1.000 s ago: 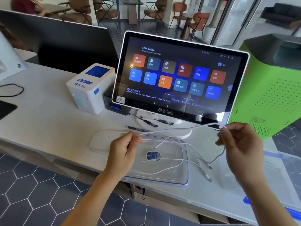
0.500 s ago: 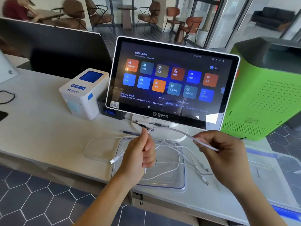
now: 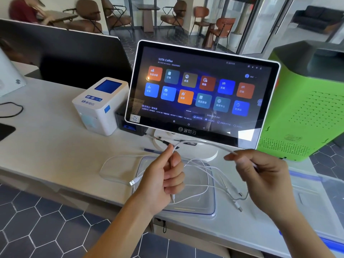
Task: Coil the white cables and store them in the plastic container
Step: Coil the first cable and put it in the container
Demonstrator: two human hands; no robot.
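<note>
Above clear plastic lid, thin white cable arched between left hand, right hand

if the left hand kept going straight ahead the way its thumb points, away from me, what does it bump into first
Most likely the round white base of the touchscreen terminal, where dark pens lie. The left hand pinches the white cable above the counter, so depth is unclear; held higher, it would meet the screen's lower edge.

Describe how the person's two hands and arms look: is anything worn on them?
Both the left hand and the right hand are bare: no gloves, rings or watch show. Both forearms are bare too, with no sleeve as far as the picture reaches. Fingernails are short and unpainted.
</note>
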